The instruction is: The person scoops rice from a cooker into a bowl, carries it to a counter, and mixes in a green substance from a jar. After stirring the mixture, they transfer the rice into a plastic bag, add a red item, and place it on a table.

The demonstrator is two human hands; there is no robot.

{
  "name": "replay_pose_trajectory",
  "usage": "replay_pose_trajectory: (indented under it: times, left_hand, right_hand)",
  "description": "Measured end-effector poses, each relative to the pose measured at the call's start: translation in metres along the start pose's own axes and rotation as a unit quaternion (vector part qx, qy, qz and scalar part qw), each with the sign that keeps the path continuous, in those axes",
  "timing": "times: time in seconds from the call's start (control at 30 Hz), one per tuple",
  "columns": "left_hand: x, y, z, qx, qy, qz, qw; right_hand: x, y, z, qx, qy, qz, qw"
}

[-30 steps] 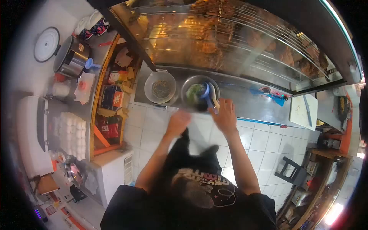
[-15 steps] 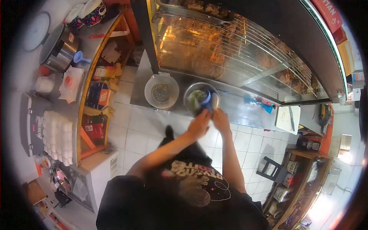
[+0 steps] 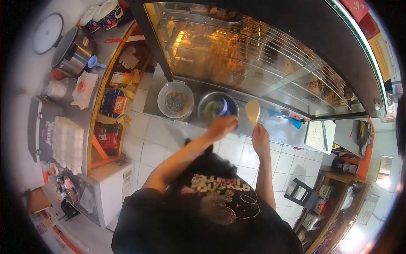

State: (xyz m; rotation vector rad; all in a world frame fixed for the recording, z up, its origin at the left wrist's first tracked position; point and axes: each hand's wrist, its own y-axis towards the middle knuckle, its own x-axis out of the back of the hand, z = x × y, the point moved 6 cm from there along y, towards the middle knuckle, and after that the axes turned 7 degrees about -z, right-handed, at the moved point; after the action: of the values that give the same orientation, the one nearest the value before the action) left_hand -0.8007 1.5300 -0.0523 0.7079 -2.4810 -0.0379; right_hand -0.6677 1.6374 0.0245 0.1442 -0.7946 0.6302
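Spoon [image 3: 252,111] lifted from bowl [image 3: 201,106], right grip [image 3: 261,137] clamped round it, left grip [image 3: 223,128] at ladle [image 3: 223,106], hold unclear

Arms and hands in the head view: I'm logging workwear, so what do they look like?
The left hand and right hand look ungloved, and the forearms are bare. Short black sleeves belong to a black T-shirt with pale lettering.

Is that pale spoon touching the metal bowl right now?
Apart. The head view shows a strip of counter between the spoon, held up in the right hand, and the metal bowl.
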Motion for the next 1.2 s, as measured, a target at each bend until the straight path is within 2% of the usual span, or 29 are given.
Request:
replay_pose_trajectory:
  times: [0.07, 0.1, 0.17, 0.2, 0.23, 0.3, 0.33, 0.43, 0.5, 0.57, 0.6, 0.63, 0.7, 0.73, 0.8, 0.83, 0.87, 0.9, 0.93, 0.97, 1.03, 1.07, 1.1, 1.17, 1.2]
  left_hand:
    - [0.027, 0.008, -0.03, -0.133, 0.11, -0.052, 0.984]
    - [0.028, 0.011, -0.029, -0.131, 0.115, -0.051, 0.983]
    - [0.048, 0.012, -0.026, -0.081, 0.018, -0.171, 0.982]
    - [0.05, 0.009, -0.018, -0.008, -0.033, -0.117, 0.993]
    - [0.051, 0.008, -0.016, -0.007, -0.029, -0.113, 0.993]
    - [0.061, 0.006, -0.015, -0.038, -0.008, -0.203, 0.978]
    - [0.06, 0.003, -0.005, 0.026, -0.012, -0.204, 0.979]
    - [0.067, -0.001, -0.009, 0.068, -0.073, -0.232, 0.968]
    - [0.072, -0.006, -0.014, 0.048, -0.059, -0.227, 0.971]
    - [0.079, -0.01, -0.02, -0.02, -0.058, -0.261, 0.963]
    - [0.08, -0.015, -0.015, 0.028, -0.082, -0.272, 0.958]
    - [0.079, -0.02, -0.014, 0.027, -0.084, -0.261, 0.961]
    - [0.085, -0.029, -0.006, 0.042, -0.172, -0.315, 0.932]
    - [0.089, -0.031, -0.016, 0.04, -0.173, -0.305, 0.936]
    - [0.112, -0.037, -0.035, 0.079, -0.134, -0.395, 0.905]
    - [0.114, -0.04, -0.028, 0.078, -0.133, -0.389, 0.908]
    - [0.12, -0.051, -0.006, 0.137, -0.258, -0.454, 0.842]
    - [0.121, -0.065, 0.014, 0.191, -0.374, -0.51, 0.75]
    - [0.126, -0.07, 0.008, 0.219, -0.445, -0.527, 0.69]
    - [0.131, -0.078, 0.012, 0.217, -0.437, -0.535, 0.689]
    - [0.127, -0.091, 0.034, 0.227, -0.571, -0.494, 0.615]
    - [0.125, -0.097, 0.04, 0.243, -0.614, -0.461, 0.593]
    - [0.126, -0.105, 0.045, 0.24, -0.61, -0.467, 0.593]
    - [0.116, -0.111, 0.046, 0.257, -0.662, -0.417, 0.568]
    - [0.112, -0.115, 0.055, 0.271, -0.654, -0.4, 0.583]
  right_hand:
    - [-0.002, 0.007, -0.025, -0.013, 0.024, 0.01, 1.0]
    - [-0.004, 0.009, -0.036, -0.029, 0.042, 0.019, 0.998]
    - [0.001, 0.006, -0.025, -0.047, 0.064, 0.038, 0.996]
    - [0.001, 0.006, -0.023, -0.065, 0.081, 0.053, 0.993]
    - [-0.001, 0.007, -0.026, -0.067, 0.085, 0.054, 0.993]
    - [-0.006, 0.01, -0.03, -0.046, 0.101, 0.066, 0.992]
    - [-0.003, 0.011, -0.027, -0.051, 0.104, 0.061, 0.991]
    - [-0.005, 0.012, -0.021, -0.039, 0.079, 0.084, 0.992]
    - [-0.013, 0.017, -0.032, -0.02, 0.086, 0.086, 0.992]
    - [-0.01, 0.021, -0.033, -0.019, 0.084, 0.085, 0.993]
    - [-0.01, 0.021, -0.032, -0.009, 0.08, 0.088, 0.993]
    - [-0.009, 0.021, -0.034, -0.019, 0.083, 0.082, 0.993]
    - [-0.008, 0.024, -0.032, 0.008, 0.082, 0.071, 0.994]
    - [-0.007, 0.024, -0.034, 0.0, 0.085, 0.064, 0.994]
    - [-0.008, 0.026, -0.034, 0.004, 0.097, 0.093, 0.991]
    - [-0.005, 0.025, -0.035, -0.001, 0.102, 0.09, 0.991]
    - [-0.002, 0.025, -0.029, 0.008, 0.104, 0.097, 0.99]
    - [-0.001, 0.024, -0.022, 0.02, 0.106, 0.107, 0.988]
    - [0.002, 0.023, -0.015, 0.022, 0.11, 0.113, 0.987]
    - [0.005, 0.023, -0.011, 0.009, 0.108, 0.127, 0.986]
    - [0.002, 0.023, -0.008, 0.004, 0.108, 0.148, 0.983]
    - [0.001, 0.022, -0.007, 0.021, 0.091, 0.144, 0.985]
    - [0.001, 0.024, -0.006, 0.038, 0.073, 0.139, 0.987]
    - [0.0, 0.025, 0.006, 0.073, 0.044, 0.144, 0.986]
    - [0.002, 0.024, 0.007, 0.03, 0.056, 0.168, 0.984]
